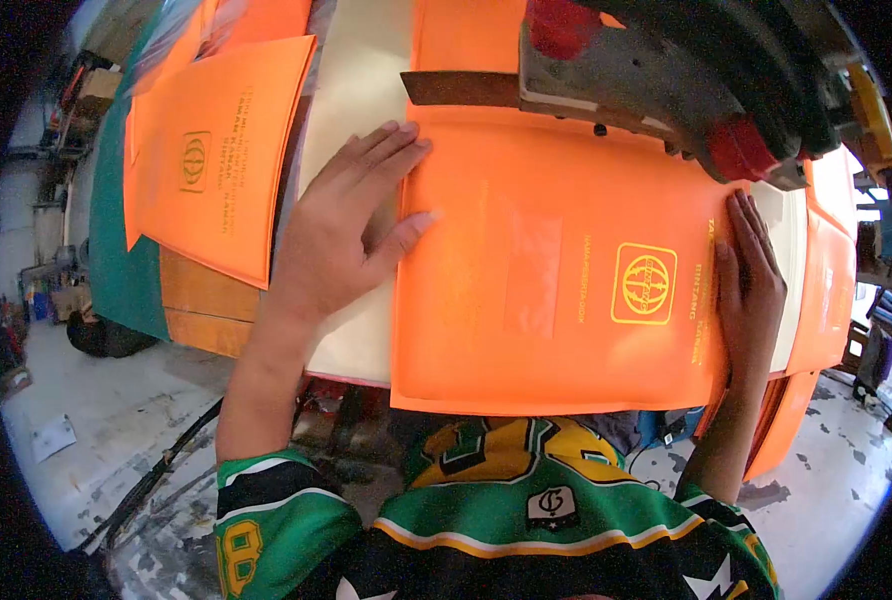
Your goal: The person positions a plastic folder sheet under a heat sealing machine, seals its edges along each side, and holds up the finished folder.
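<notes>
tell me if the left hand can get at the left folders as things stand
Probably yes: the left hand lies open on the left edge of the middle folder, and the left folders are close beside it, with nothing seen standing between.

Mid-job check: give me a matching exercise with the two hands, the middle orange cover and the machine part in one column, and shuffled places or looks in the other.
Things:
1. left hand
2. right hand
3. middle orange cover
4. machine part

Places or looks:
A. at the cover's right edge, fingers together
B. dark with red parts, toward the upper right of the view
C. at the cover's left edge, thumb apart from the fingers
D. lying flat between the two hands

Right pairs: 1-C, 2-A, 3-D, 4-B
</notes>
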`<state>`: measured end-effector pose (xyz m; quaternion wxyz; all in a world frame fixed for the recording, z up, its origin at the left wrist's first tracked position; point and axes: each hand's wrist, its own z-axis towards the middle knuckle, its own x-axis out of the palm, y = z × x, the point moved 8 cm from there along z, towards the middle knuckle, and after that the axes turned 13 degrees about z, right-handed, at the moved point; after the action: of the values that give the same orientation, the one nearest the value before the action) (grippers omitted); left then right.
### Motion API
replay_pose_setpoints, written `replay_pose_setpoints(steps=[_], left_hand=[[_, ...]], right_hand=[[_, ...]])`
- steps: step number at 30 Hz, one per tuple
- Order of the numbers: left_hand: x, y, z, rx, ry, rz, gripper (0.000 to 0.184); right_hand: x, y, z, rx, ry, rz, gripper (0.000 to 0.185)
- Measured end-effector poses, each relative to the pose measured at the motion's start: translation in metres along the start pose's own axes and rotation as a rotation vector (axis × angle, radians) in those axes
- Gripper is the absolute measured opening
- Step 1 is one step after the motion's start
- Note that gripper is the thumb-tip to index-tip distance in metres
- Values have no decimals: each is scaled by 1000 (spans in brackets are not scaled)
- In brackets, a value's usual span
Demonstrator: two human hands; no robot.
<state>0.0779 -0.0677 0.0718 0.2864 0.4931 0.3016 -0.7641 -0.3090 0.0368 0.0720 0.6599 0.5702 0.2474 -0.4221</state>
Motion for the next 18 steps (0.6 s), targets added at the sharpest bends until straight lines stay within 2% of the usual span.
replay_pose_setpoints(steps=[18], left_hand=[[1, 4, -2, -3, 71, -20, 60]], right_hand=[[0, 5, 1, -14, 17, 4, 44]])
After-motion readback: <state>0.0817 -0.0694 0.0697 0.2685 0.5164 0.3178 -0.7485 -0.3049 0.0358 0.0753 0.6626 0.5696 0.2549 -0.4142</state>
